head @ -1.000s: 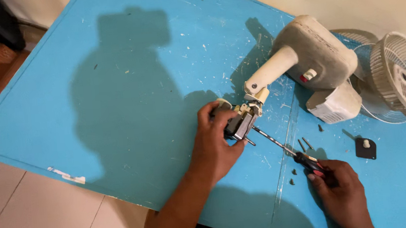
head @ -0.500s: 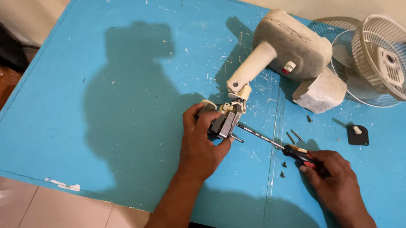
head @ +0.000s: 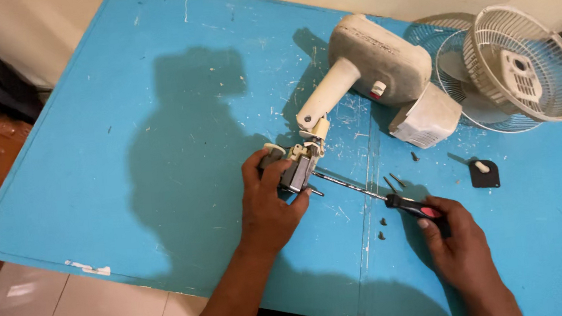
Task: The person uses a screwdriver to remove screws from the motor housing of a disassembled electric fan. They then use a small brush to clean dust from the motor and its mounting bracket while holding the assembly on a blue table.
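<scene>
Motor (head: 295, 170) at table (head: 122, 124) centre, clamped by curled left hand (head: 268, 206) to steady it, screwdriver (head: 379, 197) gripped in closed right hand (head: 461, 247) at four o'clock, tip on motor; fan base (head: 374, 62) at one o'clock.

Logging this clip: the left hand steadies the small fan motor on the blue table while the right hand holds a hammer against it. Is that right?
Not quite. In the head view the right hand holds a screwdriver, not a hammer, its shaft reaching the fan motor. The left hand does steady the motor on the blue table.
</scene>
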